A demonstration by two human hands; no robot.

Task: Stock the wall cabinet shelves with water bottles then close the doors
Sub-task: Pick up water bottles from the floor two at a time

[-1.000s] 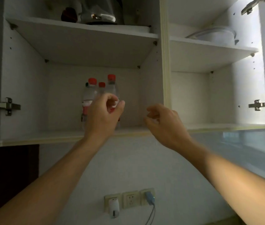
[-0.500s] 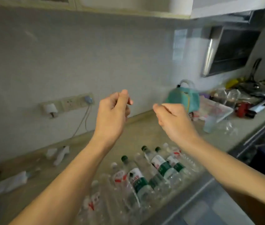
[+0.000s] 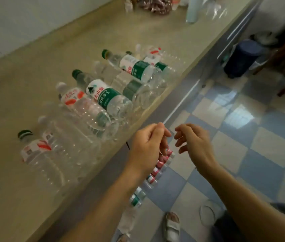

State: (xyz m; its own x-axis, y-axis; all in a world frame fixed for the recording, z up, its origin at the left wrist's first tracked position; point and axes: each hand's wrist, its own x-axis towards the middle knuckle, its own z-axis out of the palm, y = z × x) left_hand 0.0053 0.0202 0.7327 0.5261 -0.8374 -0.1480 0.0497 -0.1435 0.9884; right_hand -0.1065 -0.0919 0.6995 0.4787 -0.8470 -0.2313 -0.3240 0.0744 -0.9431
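Several clear water bottles lie on their sides in a row along the front of the beige countertop (image 3: 24,81). A green-labelled bottle (image 3: 106,96) lies mid-row, another green-labelled bottle (image 3: 131,67) farther back, and a red-labelled bottle (image 3: 35,152) at the near end. My left hand (image 3: 148,147) hovers just past the counter's front edge, fingers loosely curled, holding nothing. My right hand (image 3: 194,142) floats beside it over the floor, fingers apart and empty. The wall cabinet is out of view.
More bottles (image 3: 157,168) stand in a line on the blue-and-white checked floor (image 3: 243,137) below the counter edge. A dark bin (image 3: 241,58) stands at the right. Clutter and a pale cup (image 3: 192,11) sit at the counter's far end. A sandalled foot (image 3: 172,224) shows below.
The view has swung down from the open cabinet, past the wall sockets, to the countertop bottles and floor. Both empty hands came down from the shelf to the counter's edge.
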